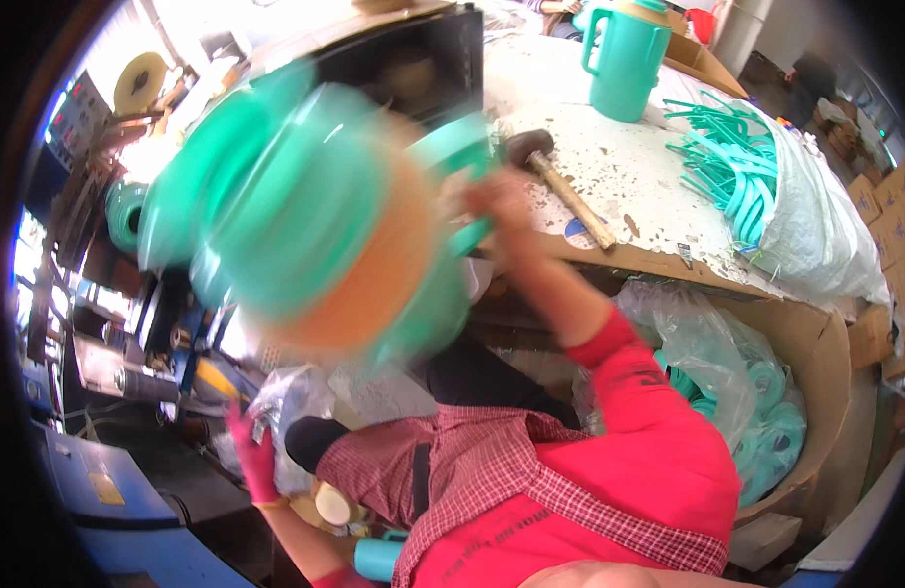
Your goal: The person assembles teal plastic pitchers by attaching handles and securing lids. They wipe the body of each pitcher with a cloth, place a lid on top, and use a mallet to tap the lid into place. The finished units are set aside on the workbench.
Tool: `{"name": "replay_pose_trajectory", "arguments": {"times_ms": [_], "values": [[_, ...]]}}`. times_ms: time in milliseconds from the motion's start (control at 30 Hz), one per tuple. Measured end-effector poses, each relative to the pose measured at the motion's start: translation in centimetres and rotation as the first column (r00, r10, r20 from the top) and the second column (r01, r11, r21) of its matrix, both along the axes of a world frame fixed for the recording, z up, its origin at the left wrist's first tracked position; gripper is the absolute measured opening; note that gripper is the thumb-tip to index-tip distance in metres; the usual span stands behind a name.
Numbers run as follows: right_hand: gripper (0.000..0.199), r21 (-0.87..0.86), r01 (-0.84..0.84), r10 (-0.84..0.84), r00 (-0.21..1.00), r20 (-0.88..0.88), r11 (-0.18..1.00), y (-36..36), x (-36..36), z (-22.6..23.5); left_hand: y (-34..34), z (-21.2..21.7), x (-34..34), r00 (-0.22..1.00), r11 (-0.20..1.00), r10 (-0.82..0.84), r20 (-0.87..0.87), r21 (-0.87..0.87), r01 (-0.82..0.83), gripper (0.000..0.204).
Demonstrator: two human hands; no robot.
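A large green jug (305, 216) with an orange band is held up by my right hand (502, 201), closed round its handle (451, 145). The jug is tilted and smeared by motion, and clear, shiny edges show about its green parts. Low on the left, my left hand (252, 453) in a pink glove holds nothing, its fingers apart. Close to it lies crumpled clear plastic (288, 402). Just past my right hand, a hammer (570, 196) with a dark head and wooden handle rests on the worn white table (629, 176).
At the table's far side stands another green jug (626, 61). A white sack (815, 216) spills green plastic strips (732, 162) at the right. Below is a cardboard box (815, 392) with bagged green rings (766, 431). A dark open box (443, 69) sits behind the held jug.
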State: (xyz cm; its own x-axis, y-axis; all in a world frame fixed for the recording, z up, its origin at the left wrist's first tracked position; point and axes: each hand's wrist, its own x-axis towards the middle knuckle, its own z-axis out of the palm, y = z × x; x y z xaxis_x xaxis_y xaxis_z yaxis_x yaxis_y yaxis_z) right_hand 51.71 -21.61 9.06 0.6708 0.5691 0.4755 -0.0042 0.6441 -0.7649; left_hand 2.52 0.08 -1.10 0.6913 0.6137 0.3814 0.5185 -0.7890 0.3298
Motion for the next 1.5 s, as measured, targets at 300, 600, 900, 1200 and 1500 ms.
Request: {"name": "replay_pose_trajectory", "arguments": {"times_ms": [300,600,900,1200,1500], "values": [[0.027,0.097,0.747,-0.742,0.623,0.248,0.658,-11.2,22.0,4.2,-7.0,-14.3,-4.5,0.568,0.538,0.803,0.182,-0.631,-0.559,0.053],[0.034,-0.149,0.955,-0.782,0.296,0.549,0.257,-3.7,42.2,-2.9,-10.2,-18.2,-8.1,0.370,0.332,0.921,0.124,-0.748,-0.575,0.069],[0.063,0.249,0.889,0.413,-0.407,0.815,0.385,6.5,46.3,-5.7,-42.1,-31.7,-21.6,-0.652,-0.396,0.742,-0.158,-0.888,-0.235,0.086],[0.050,0.092,0.771,0.042,-0.152,0.987,0.630,10.2,18.7,1.9,-48.3,-34.6,-16.0,-0.883,-0.687,0.371,-0.288,-0.725,-0.052,0.067],[0.034,-0.491,0.171,0.359,0.490,0.794,0.854,20.0,2.1,-4.4,-51.4,-44.8,-15.4,-0.984,-0.328,0.092,-0.152,-0.938,0.115,0.036]]}}
